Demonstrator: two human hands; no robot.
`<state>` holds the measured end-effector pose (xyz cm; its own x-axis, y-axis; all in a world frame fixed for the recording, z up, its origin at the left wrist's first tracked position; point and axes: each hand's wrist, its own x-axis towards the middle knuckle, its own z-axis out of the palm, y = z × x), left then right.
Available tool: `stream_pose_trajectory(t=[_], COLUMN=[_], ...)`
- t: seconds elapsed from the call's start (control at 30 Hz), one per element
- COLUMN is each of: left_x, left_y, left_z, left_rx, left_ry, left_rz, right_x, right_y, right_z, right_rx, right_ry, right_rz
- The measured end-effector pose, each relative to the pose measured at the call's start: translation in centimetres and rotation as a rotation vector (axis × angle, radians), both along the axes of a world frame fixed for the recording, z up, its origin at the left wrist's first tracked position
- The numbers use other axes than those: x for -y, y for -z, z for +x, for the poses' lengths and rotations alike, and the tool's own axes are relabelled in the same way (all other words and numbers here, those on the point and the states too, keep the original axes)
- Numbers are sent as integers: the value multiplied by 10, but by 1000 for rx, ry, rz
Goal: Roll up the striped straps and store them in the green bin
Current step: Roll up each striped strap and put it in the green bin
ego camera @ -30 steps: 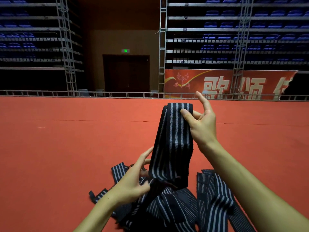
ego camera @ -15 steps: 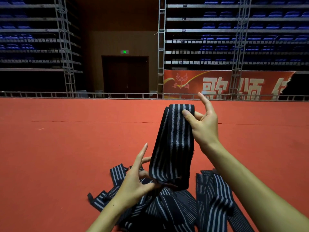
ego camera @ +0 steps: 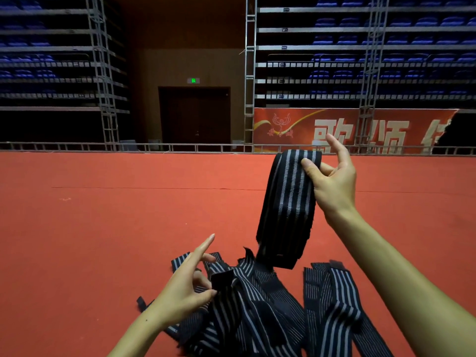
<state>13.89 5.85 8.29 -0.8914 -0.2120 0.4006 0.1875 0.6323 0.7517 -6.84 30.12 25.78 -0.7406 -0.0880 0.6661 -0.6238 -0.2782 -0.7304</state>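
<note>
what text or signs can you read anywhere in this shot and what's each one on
"歌颂", large pale characters on the red banner below the right stands; a third character after them is cut off by the banner's torn edge.
Small red characters under the banner's emblem: too blurred to read.
Green exit sign above the dark door: lit, but too small to read.
Small tags on the seating tiers: too small to read.
The striped straps carry no text.
</note>
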Motion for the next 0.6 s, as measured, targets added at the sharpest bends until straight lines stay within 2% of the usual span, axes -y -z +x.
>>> stream_pose_trajectory(t=[0.1,0.27,0.4,0.6], left_x=[2,-45,-88,-96], left_y=[-13,-58,-83,-88], left_z=[2,-10,-28,-34], left_rx=[2,-281,-384,-468], left_ry=[16,8,60,-13], left_rz=[31,183,322,308], right_x=[1,10,16,10], right_y=[-1,4,13,19], right_z=[4,27,45,52], right_rx=[9,11,23,96], right_ry=[-40,-156,-232,-283], right_rz=[6,15,23,31])
